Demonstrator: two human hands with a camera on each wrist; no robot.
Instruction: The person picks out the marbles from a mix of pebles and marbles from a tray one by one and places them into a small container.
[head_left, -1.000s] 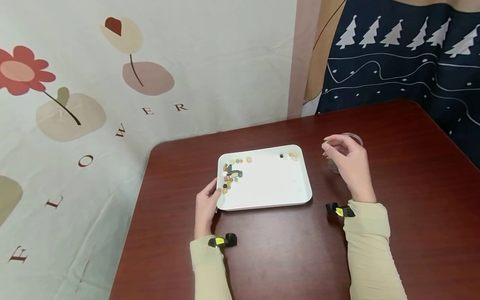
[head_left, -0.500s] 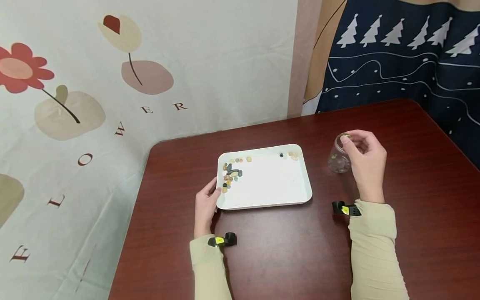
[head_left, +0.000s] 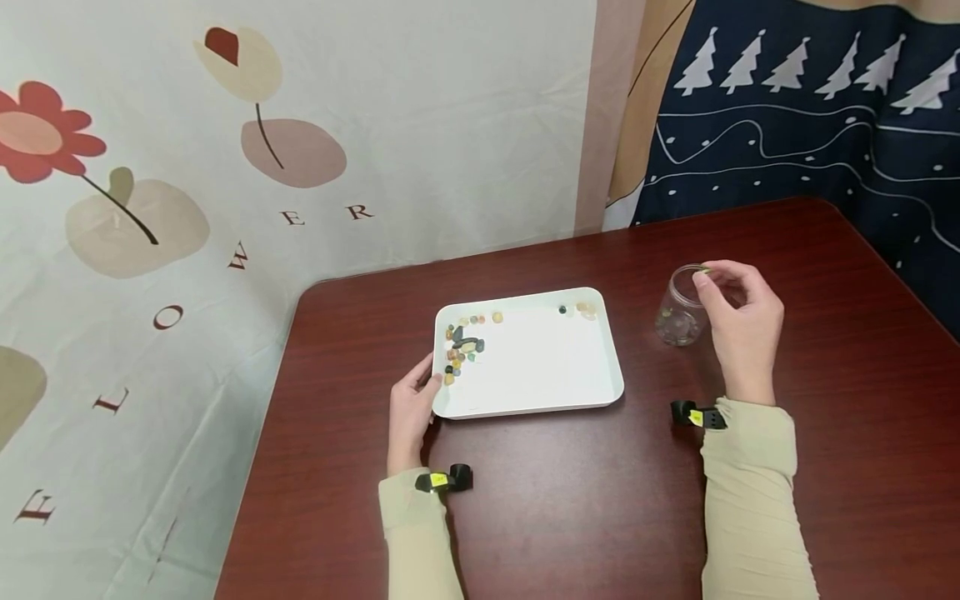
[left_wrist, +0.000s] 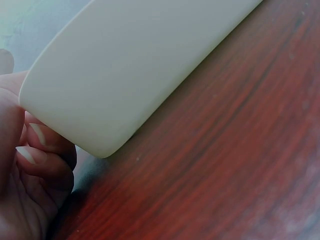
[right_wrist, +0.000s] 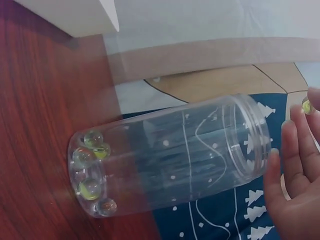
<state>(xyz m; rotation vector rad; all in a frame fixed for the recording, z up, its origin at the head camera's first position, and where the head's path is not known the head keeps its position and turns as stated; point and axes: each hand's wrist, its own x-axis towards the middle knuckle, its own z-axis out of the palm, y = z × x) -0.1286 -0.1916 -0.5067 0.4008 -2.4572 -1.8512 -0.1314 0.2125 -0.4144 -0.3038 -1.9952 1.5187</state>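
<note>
My left hand (head_left: 408, 417) grips the left edge of a white tray (head_left: 540, 367), thumb at the rim and fingers curled beneath, as the left wrist view shows. Small coloured pebbles (head_left: 467, 346) cluster along the tray's left side. My right hand (head_left: 746, 333) is by the mouth of a clear jar (head_left: 677, 321). Between thumb and fingertip it pinches a glass marble (right_wrist: 307, 106) with a yellow-green swirl, held above the jar's rim level. Several glass marbles (right_wrist: 90, 189) lie on the bottom of the upright jar.
A dark bead-like stone (head_left: 562, 309) and a few pale pebbles (head_left: 587, 310) sit in the tray's far right corner. The reddish-brown table (head_left: 555, 500) meets a printed cloth (head_left: 450, 125) at the back and a navy tree-patterned cloth (head_left: 787, 142) at the right.
My right hand has moved right, from in front of the jar to its mouth, then slightly further right, uncovering the jar. The left hand and tray have stayed put.
</note>
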